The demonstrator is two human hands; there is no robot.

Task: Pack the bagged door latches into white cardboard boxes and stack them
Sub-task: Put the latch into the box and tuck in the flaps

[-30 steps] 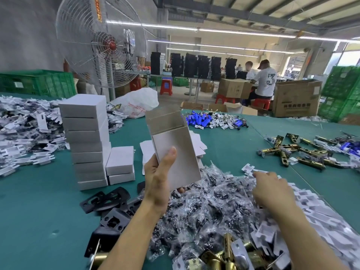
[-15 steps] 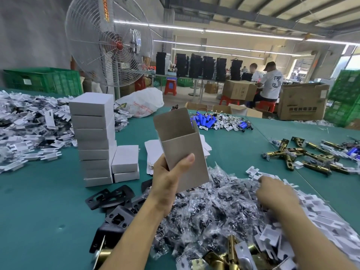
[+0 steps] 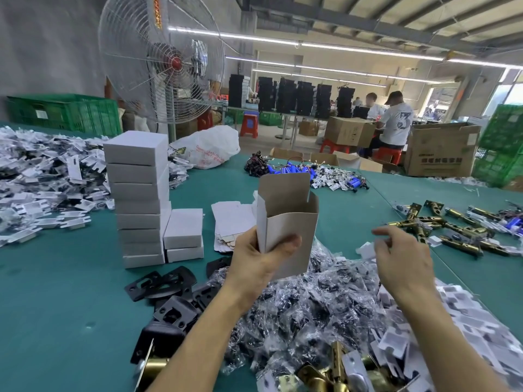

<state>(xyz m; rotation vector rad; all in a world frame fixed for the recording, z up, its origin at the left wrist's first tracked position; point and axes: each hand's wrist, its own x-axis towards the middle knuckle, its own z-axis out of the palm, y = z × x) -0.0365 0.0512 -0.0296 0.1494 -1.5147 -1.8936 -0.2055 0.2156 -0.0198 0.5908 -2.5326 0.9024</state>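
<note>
One open box stands upright in the left hand, with the thumb across its near face and the fingers curled behind it. It is held above the heap of bagged latches. Its top gapes, and one long flap rises at the far side. The card is pale grey-brown and shows no print.

The right hand hovers over the same heap, right of the box, fingers half curled. Whether it pinches anything cannot be told.

Left of the left hand and farther off, a tall stack holds about eight closed white boxes. A short stack of two stands just beside it. One pile of flat blanks lies between these and the held box.

Several black plates lie left of the left forearm. Brass latches lie beyond the right hand.

Red print on the plastic bag and dark characters on the brown carton are too small to read.
</note>
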